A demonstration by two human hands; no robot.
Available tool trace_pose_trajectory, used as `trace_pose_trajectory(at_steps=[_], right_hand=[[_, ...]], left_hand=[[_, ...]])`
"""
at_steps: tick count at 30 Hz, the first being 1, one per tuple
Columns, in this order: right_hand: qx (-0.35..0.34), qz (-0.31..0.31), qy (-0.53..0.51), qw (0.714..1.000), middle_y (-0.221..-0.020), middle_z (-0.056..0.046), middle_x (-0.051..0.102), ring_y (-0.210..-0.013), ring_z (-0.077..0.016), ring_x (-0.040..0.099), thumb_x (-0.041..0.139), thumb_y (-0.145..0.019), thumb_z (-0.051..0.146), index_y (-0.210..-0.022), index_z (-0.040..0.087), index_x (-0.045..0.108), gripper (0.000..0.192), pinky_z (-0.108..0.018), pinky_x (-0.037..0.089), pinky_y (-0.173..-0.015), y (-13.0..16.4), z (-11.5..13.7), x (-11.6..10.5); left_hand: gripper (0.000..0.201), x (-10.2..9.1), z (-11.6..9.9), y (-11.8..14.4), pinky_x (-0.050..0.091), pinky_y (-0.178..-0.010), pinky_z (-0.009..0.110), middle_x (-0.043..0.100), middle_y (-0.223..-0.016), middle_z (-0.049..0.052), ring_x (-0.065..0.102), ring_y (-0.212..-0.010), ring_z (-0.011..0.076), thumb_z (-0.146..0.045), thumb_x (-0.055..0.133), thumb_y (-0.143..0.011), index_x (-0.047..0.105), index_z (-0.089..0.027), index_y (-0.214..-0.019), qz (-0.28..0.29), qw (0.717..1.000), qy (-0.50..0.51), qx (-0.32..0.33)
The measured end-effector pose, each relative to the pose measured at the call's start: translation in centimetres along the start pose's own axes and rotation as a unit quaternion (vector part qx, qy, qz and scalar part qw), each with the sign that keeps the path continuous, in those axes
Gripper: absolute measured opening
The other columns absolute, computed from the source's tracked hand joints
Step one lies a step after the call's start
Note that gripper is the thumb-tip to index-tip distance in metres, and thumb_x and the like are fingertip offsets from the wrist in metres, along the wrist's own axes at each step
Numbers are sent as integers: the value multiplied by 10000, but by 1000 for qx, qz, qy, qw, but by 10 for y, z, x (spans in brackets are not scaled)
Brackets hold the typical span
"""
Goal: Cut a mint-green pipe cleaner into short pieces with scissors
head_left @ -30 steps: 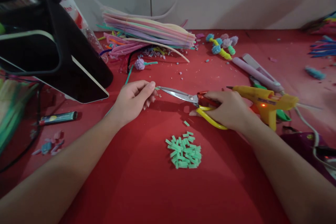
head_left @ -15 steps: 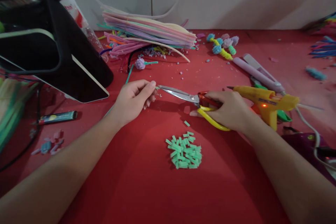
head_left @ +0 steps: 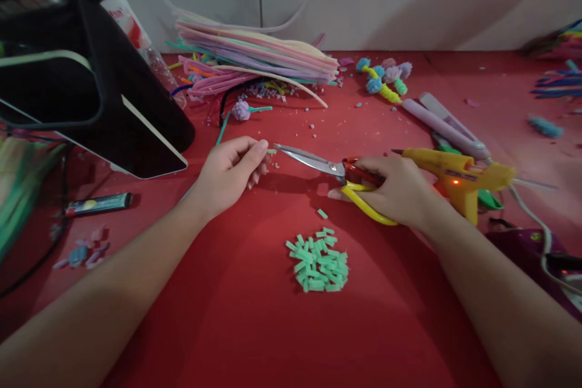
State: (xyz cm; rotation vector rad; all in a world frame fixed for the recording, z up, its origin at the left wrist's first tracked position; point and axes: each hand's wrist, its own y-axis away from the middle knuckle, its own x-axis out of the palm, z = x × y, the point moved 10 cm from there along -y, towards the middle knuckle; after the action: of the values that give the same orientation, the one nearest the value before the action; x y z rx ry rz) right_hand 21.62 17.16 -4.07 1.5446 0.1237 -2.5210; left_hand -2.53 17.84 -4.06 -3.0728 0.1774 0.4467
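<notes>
Between thumb and fingers, my left hand (head_left: 236,173) pinches a green pipe cleaner (head_left: 271,151), whose short end sticks out past the fingertips. My right hand (head_left: 395,188) is closed on the red and yellow handles of a pair of scissors (head_left: 313,160). The scissor blades point left, with their tips just beside the pipe cleaner's end. Below the hands, a pile of short green cut pieces (head_left: 321,264) lies on the red table (head_left: 236,315), and one loose piece (head_left: 322,213) rests above it.
A bundle of pastel pipe cleaners (head_left: 264,54) lies at the back. A large black object (head_left: 154,127) stands at left near a lighter (head_left: 100,204). On the right are a yellow glue gun (head_left: 454,179) with a lit light and a lilac flat iron (head_left: 441,124). Fluffy coloured pieces (head_left: 384,79) sit behind.
The scissor tips have come slightly away from the pipe cleaner's end, leaving a small gap. Both hands stay nearly in place; the view has shifted a little.
</notes>
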Motion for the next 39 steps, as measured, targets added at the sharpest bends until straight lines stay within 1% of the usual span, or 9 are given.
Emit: trace_pose_trajectory(at_steps=[6, 9, 14, 17, 23, 27, 31, 37, 39], right_hand=[[5, 13, 4, 1000, -546, 33, 303, -562, -118, 258, 600, -630, 864, -578, 228, 353, 685, -299, 248, -519, -1, 1, 1], [9, 16, 7, 1000, -544, 27, 316, -558, -123, 271, 582, -625, 885, -582, 229, 374, 689, -301, 253, -514, -1, 2, 1], [24, 19, 29, 999, -528, 20, 344, -557, -127, 275, 541, -609, 923, -570, 228, 367, 718, -310, 264, -533, -2, 0, 2], [35, 20, 25, 999, -536, 22, 358, -557, -126, 279, 558, -610, 909, -577, 229, 365, 708, -310, 258, -531, -2, -4, 2], [8, 18, 11, 1000, -556, 28, 344, -564, -126, 307, 595, -646, 845, -593, 230, 377, 655, -305, 268, -542, -1, 1, 1], [5, 21, 12, 1000, -536, 23, 333, -544, -129, 299, 575, -645, 864, -578, 233, 377, 665, -312, 268, -523, -1, 3, 1], [5, 9, 15, 1000, -528, 21, 333, -542, -128, 285, 590, -635, 871, -570, 232, 370, 679, -315, 262, -512, -2, 3, 1], [23, 5, 26, 999, -514, 26, 325, -543, -125, 267, 573, -626, 888, -554, 228, 347, 701, -322, 255, -534, -3, -2, 1], [19, 0, 20, 1000, -530, 23, 338, -551, -127, 273, 573, -648, 872, -565, 229, 347, 686, -323, 246, -536, -3, -3, 1]], left_hand=[[303, -1, 0, 1, 402, -441, 164, 610, -658, 3, 508, -491, 62, -393, 558, -955, 619, -177, -752, -5, 1000, -14, -1], [290, -1, -1, 1, 405, -443, 162, 612, -659, 3, 514, -495, 63, -389, 562, -952, 619, -179, -760, -5, 1000, -16, 0], [287, -1, -1, 0, 410, -449, 158, 612, -666, 0, 519, -502, 61, -379, 555, -957, 617, -178, -762, -3, 1000, -15, 7], [283, -1, -1, 0, 412, -454, 157, 617, -675, 0, 521, -508, 59, -379, 554, -959, 617, -179, -770, 0, 1000, -14, 10], [271, -2, -1, 0, 410, -450, 172, 611, -643, -7, 520, -491, 67, -380, 570, -941, 608, -184, -759, -9, 1000, -24, 5], [269, -3, -2, 0, 414, -453, 175, 624, -654, -5, 530, -495, 70, -392, 572, -937, 615, -187, -769, -10, 1000, -25, 6], [263, -2, -1, 0, 409, -445, 168, 623, -666, 1, 530, -505, 67, -382, 573, -941, 621, -182, -777, -5, 1000, -17, 4], [282, 0, 2, 1, 396, -435, 177, 624, -671, 0, 509, -494, 62, -393, 572, -948, 627, -186, -765, 2, 1000, -4, 4], [274, -4, 0, 1, 396, -433, 194, 619, -658, -5, 497, -482, 68, -393, 575, -944, 629, -193, -765, -18, 1000, 0, 11]])
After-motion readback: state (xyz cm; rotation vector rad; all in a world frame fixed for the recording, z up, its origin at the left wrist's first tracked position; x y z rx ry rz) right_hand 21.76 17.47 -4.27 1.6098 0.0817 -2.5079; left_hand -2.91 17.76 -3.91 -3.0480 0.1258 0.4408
